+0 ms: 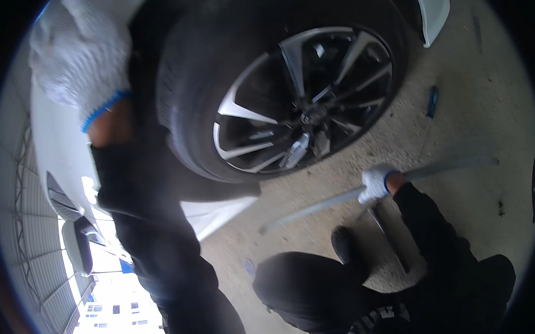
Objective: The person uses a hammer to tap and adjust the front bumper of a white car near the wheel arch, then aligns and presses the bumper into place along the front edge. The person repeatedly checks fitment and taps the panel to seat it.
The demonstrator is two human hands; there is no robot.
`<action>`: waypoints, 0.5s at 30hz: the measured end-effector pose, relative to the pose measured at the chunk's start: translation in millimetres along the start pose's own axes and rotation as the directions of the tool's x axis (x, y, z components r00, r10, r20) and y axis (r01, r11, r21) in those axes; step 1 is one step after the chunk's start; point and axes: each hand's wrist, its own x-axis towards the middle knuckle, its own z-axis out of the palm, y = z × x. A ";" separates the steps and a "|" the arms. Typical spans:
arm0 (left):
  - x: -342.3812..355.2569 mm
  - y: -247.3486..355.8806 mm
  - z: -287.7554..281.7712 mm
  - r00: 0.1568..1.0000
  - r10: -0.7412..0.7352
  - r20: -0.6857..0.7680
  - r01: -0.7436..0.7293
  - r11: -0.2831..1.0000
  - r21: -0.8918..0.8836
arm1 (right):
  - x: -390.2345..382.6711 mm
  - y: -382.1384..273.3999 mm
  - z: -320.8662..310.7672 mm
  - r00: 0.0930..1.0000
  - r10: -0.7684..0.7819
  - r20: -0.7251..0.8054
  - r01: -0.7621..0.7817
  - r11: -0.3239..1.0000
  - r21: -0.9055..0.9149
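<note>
My right hand [376, 182], in a white knit glove with a blue cuff, is closed around a long, thin grey bar [313, 206]. The bar slants across low over the ground, smeared by motion. At the upper left my left hand [84, 54], gloved the same way, lies against the white car body [57, 140] beside the tire. Its fingers look stretched out, though blurred. Between my hands is a car wheel [308, 115] with a dark tire [190, 98] and a spoked silver-and-black rim. A dark metal rod [389, 241] lies beneath my right forearm.
A blue-handled tool [432, 102] lies on the dusty concrete floor to the right of the wheel. Farther right is a small dark piece [501, 207]. A white panel edge [434, 19] juts in at the top right. My knee [298, 276] is bent near the wheel.
</note>
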 end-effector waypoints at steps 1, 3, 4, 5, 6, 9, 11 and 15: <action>11.4 -23.7 2.5 0.998 0.059 -0.027 -0.056 0.993 0.107 | 8.0 -1.5 10.7 1.000 0.014 0.005 -0.014 1.000 0.004; 17.7 -62.8 30.7 0.977 0.211 0.041 -0.210 0.898 0.387 | 8.4 18.4 26.9 0.996 0.084 -0.010 -0.084 0.995 -0.046; 13.1 -49.1 41.9 0.980 0.197 -0.010 -0.174 0.887 0.429 | 8.6 29.0 33.8 0.995 0.100 -0.011 -0.101 0.993 -0.063; 2.9 -44.5 42.3 0.979 0.198 -0.043 -0.152 0.860 0.488 | 12.4 29.8 37.2 0.993 0.115 0.010 -0.114 0.992 -0.056; -18.4 -29.1 49.6 0.982 0.175 -0.071 -0.112 0.842 0.528 | 14.6 37.3 42.1 0.991 0.132 -0.003 -0.132 0.989 -0.060; -12.7 25.3 11.1 0.987 -0.092 -0.134 0.128 0.948 0.291 | 31.8 46.2 54.5 0.989 0.135 -0.067 -0.140 0.987 -0.081; 24.3 45.5 -21.2 0.954 -0.278 -0.112 0.270 0.960 -0.076 | 48.1 37.4 50.4 0.995 0.102 -0.016 -0.103 0.993 -0.065; 16.5 50.4 5.7 0.942 -0.315 -0.116 0.300 0.945 -0.133 | 47.3 67.8 62.0 0.977 0.211 0.025 -0.210 0.977 -0.026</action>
